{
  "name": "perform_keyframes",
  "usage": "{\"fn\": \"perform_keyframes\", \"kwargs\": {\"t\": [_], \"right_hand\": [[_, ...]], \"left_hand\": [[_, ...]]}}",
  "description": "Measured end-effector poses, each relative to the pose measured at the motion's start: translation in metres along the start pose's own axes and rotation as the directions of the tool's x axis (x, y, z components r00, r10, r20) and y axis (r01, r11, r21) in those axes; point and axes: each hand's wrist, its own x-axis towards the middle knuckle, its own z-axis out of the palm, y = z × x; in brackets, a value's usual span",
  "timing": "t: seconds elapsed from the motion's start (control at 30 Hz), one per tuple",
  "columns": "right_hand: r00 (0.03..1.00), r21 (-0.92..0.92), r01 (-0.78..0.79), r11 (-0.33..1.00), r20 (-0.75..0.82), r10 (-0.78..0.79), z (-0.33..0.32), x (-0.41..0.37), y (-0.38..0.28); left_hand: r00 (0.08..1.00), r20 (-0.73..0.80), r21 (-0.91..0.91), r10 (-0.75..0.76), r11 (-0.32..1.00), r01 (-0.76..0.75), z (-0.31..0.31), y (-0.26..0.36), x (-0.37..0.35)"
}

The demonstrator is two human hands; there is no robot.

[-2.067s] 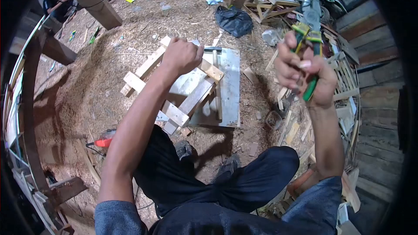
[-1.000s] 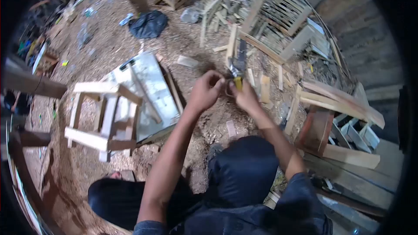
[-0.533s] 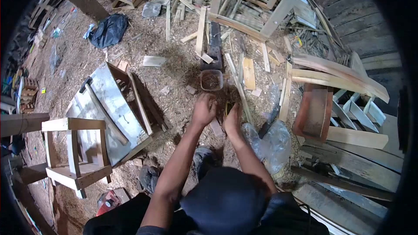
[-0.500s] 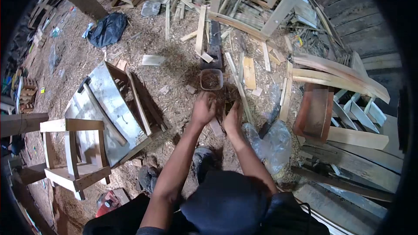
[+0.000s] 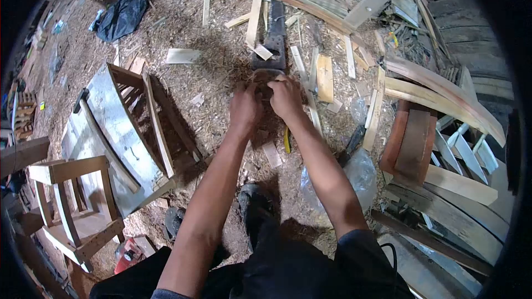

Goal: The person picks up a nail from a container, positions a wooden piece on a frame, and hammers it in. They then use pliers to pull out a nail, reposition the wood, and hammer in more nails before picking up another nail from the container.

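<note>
Ahead of me on the ground, a small clear plastic tub (image 5: 268,72) is partly hidden behind my hands. My left hand (image 5: 245,109) is closed at its left near side, with the fingertips out of sight. At the right near side my right hand (image 5: 285,97) is closed, thumb and fingers against the tub. What lies inside is mostly covered. Just beyond stands a dark handsaw (image 5: 274,44), its handle toward me. A slim yellow and black object (image 5: 287,139) lies below my right wrist, beside a small wood offcut (image 5: 272,155).
At left, a hammer (image 5: 105,138) rests on a pale metal-topped piece, beside a small wooden frame (image 5: 77,205). Clear plastic bags (image 5: 360,180) lie right of my arm. Curved boards (image 5: 443,91) and wood slats fill the right side. Wood shavings cover the ground.
Both hands have moved forward onto the tub, which was in front of them before. The yellow and black object now shows on the ground behind my right hand. The view has shifted.
</note>
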Motion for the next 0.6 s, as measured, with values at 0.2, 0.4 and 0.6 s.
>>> {"fn": "perform_keyframes", "kwargs": {"t": [0.2, 0.4, 0.6], "right_hand": [[0.991, -0.145, 0.045, 0.988, 0.132, -0.026, -0.005, 0.009, -0.003], [0.983, -0.148, 0.139, 0.979, 0.142, -0.118, 0.0, 0.012, 0.003], [0.969, -0.152, 0.16, 0.975, 0.214, -0.126, -0.004, 0.015, 0.005]], "left_hand": [[0.989, 0.081, 0.02, -0.126, 0.992, 0.125, 0.008, 0.0, 0.002], [0.999, 0.033, -0.117, -0.026, 0.993, 0.03, 0.014, -0.018, 0.002], [0.997, 0.044, -0.096, -0.07, 0.993, 0.074, 0.011, -0.022, 0.0]]}}
